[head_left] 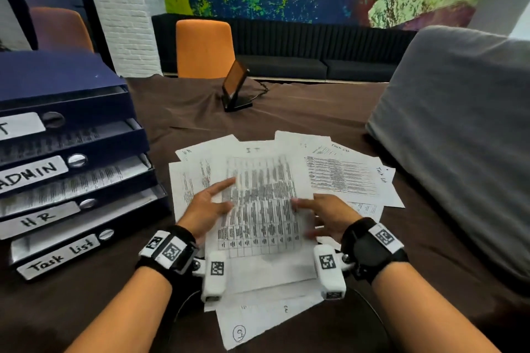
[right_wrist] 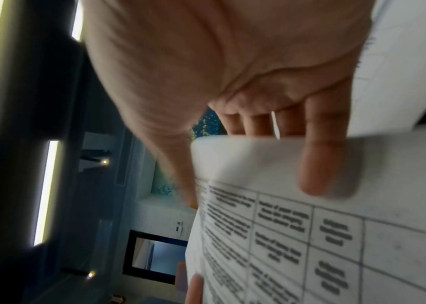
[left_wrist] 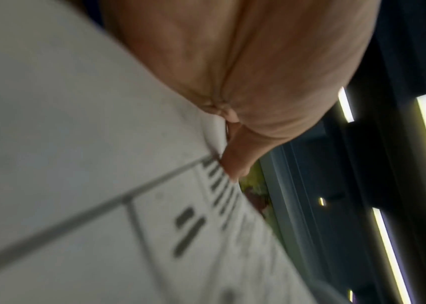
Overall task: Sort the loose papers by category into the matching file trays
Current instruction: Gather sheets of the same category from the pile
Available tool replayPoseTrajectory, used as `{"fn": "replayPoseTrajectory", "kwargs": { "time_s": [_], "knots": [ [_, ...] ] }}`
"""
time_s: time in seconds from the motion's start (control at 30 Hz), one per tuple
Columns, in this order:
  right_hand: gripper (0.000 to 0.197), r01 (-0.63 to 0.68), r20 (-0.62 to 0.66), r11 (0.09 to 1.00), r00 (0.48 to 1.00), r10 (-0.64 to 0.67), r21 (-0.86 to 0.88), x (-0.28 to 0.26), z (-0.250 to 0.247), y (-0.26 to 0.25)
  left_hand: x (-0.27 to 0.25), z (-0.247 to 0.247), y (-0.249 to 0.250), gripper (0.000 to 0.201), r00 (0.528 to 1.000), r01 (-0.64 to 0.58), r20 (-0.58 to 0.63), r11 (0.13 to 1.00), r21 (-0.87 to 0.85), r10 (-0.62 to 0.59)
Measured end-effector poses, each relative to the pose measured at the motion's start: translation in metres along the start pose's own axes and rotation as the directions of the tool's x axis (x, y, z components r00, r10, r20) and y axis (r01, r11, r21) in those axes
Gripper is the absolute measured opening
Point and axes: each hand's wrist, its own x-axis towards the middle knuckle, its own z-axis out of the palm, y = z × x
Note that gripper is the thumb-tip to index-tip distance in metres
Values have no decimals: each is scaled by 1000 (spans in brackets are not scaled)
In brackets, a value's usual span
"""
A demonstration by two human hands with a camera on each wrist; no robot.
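A printed table sheet (head_left: 261, 209) headed "IT" is lifted a little off a spread pile of loose papers (head_left: 344, 178) on the brown cloth. My left hand (head_left: 220, 195) holds its left edge, thumb and index finger on top. My right hand (head_left: 304, 215) pinches its right edge. In the right wrist view one digit (right_wrist: 328, 164) lies on the sheet (right_wrist: 310, 236) and the other fingers are behind it. In the left wrist view a fingertip (left_wrist: 235, 162) presses the sheet (left_wrist: 76, 164). A dark blue stack of trays (head_left: 114, 135) at the left carries labels ending in "T" (head_left: 17, 126), ADMIN (head_left: 34, 173), HR (head_left: 37, 219) and Task list (head_left: 61, 255).
Sheets marked "Task list" (head_left: 381, 175) lie at the pile's right side. A phone on a stand (head_left: 235, 86) is behind the pile, with an orange chair (head_left: 205, 49) beyond the table. A large grey cushion (head_left: 459, 137) fills the right side.
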Motion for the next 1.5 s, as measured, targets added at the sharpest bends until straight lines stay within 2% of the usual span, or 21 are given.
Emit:
{"fn": "replayPoseTrajectory", "kwargs": {
  "time_s": [0.03, 0.07, 0.13, 0.23, 0.3, 0.37, 0.47, 0.5, 0.57, 0.63, 0.67, 0.77, 0.87, 0.9, 0.93, 1.07, 1.2, 1.4, 1.5],
  "knots": [
    [22, 0, -50, 998, 999, -4, -68, 2, -3, 6, -1, 7, -2, 64, 1000, -7, 15, 999, 51, 6],
    [20, -11, -120, 987, 993, -8, -160, 6, -9, 11, 0, 12, -5, 72, 1000, 18, 23, 998, 65, -20],
    [23, -94, -258, 933, 966, 2, -348, 14, -30, 24, 2, 16, -11, 81, 996, 93, -12, 995, 23, -92],
    [32, -192, -384, 907, 923, 36, -376, 17, -64, 41, 10, 6, -17, 65, 980, 88, -193, 984, 155, -58],
    [37, -181, -408, 924, 912, 30, -338, 17, -81, 48, 15, -2, -20, 50, 970, 77, -242, 974, 214, -24],
    [29, -146, -401, 947, 916, 19, -287, 16, -92, 48, 17, -6, -22, 43, 968, 76, -249, 967, 242, -14],
    [20, -48, -370, 981, 929, -25, -188, 17, -100, 44, 18, -9, -24, 46, 949, 137, -314, 934, 330, -29],
    [18, -17, -370, 989, 928, -40, -148, 16, -100, 40, 17, -9, -24, 52, 941, 200, -334, 884, 423, -53],
    [17, 28, -362, 998, 931, -47, -57, 15, -93, 29, 11, -7, -21, 71, 936, 338, -299, 718, 609, -186],
    [18, 60, -303, 998, 951, -60, -7, 16, -81, 20, 4, -4, -18, 85, 925, 369, -224, 578, 728, -308],
    [20, 76, -266, 997, 961, -75, -7, 18, -74, 15, 2, -4, -17, 87, 920, 364, -203, 540, 759, -335],
    [22, 76, -207, 996, 976, -67, 36, 30, -51, 7, 2, -7, -18, 79, 922, 350, -186, 527, 774, -340],
    [24, 41, -170, 999, 985, -40, 1, 43, -28, 7, 3, -13, -19, 48, 926, 362, -224, 550, 753, -303],
    [26, 30, -165, 999, 986, -34, -27, 49, -23, 11, 2, -15, -18, 43, 925, 370, -244, 550, 749, -290],
    [27, 10, -166, 999, 986, -17, -39, 54, -19, 15, 2, -16, -18, 45, 927, 370, -256, 548, 750, -274],
    [20, -9, -219, 999, 976, -3, -52, 59, -1, 17, 1, -14, -8, 78, 929, 352, -237, 476, 806, -284],
    [19, -8, -250, 986, 968, -35, -168, 71, 18, -3, 0, -18, -5, 79, 926, 307, -162, 432, 848, -340],
    [40, -105, -210, 911, 978, 21, -398, 85, 60, -25, -3, -18, -3, 80, 929, 284, -141, 413, 866, -343],
    [49, -158, -234, 905, 970, 68, -394, 88, 66, -25, -6, -16, 0, 74, 930, 277, -135, 413, 868, -341]
  ]
}}
